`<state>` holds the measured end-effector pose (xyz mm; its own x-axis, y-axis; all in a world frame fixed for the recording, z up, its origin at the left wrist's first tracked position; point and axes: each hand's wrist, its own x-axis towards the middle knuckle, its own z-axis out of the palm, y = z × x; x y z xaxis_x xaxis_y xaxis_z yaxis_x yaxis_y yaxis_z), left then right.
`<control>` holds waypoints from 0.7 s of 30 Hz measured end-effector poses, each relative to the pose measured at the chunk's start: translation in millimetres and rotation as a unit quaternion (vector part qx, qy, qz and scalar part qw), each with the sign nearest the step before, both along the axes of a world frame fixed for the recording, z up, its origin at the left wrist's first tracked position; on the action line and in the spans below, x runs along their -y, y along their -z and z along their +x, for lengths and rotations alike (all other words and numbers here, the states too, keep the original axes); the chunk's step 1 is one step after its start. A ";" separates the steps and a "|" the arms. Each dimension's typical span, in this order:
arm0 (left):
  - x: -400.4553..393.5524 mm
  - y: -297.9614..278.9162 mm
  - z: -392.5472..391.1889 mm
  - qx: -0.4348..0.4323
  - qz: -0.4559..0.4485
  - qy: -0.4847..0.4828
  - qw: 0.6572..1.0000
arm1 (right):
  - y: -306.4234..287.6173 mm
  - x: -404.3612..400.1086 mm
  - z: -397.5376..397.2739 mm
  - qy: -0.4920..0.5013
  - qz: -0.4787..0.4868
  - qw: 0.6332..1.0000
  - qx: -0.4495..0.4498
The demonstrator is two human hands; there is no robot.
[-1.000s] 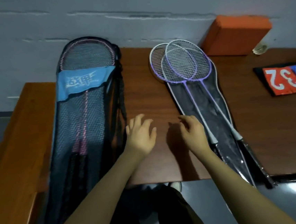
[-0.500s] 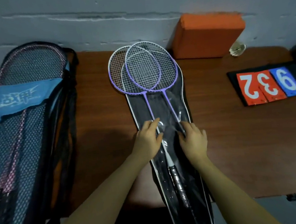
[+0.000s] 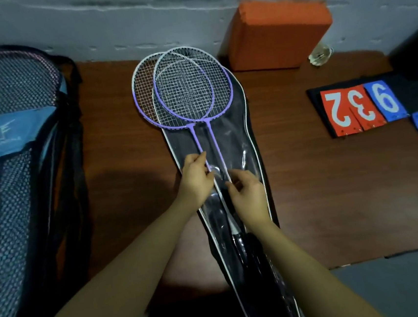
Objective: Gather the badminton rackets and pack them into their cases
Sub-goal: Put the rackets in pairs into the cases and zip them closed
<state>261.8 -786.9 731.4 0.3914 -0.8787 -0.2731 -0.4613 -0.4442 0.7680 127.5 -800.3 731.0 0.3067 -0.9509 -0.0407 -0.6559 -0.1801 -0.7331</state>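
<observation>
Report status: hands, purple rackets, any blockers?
Left hand pinches a shaft; right hand curled at the other. Purple rackets lie on the clear case, heads uncovered. No blockers seen.

sports hall store corner | scoreboard flip numbers (image 3: 362, 107) | racket cases on wooden table (image 3: 320, 186)

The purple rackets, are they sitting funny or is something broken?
Nothing looks broken. The two purple rackets lie crossed, heads overlapping and poking out past the top of the clear case, so they are not packed yet. The left hand and right hand hold their shafts.
</observation>
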 end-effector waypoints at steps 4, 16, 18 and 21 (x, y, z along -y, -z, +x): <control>-8.1 4.2 4.7 0.029 -0.025 0.028 0.999 | 9.4 -3.6 0.8 -0.018 -0.006 1.000 -0.018; -39.8 15.0 36.4 0.172 -0.056 0.147 0.972 | 13.3 -15.3 21.1 -0.044 -0.132 0.977 -0.159; -46.3 20.8 33.1 0.186 -0.056 0.112 0.975 | 10.3 -18.0 29.1 -0.058 -0.145 0.973 -0.168; -53.2 22.1 28.0 0.156 -0.041 0.028 0.986 | 6.8 -18.4 32.8 -0.058 -0.111 0.983 -0.137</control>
<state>289.8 -733.7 709.4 0.3949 -0.9158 -0.0733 -0.7037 -0.3528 0.6167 160.3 -781.9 724.3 0.4201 -0.9049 0.0685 -0.7886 -0.4014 -0.4658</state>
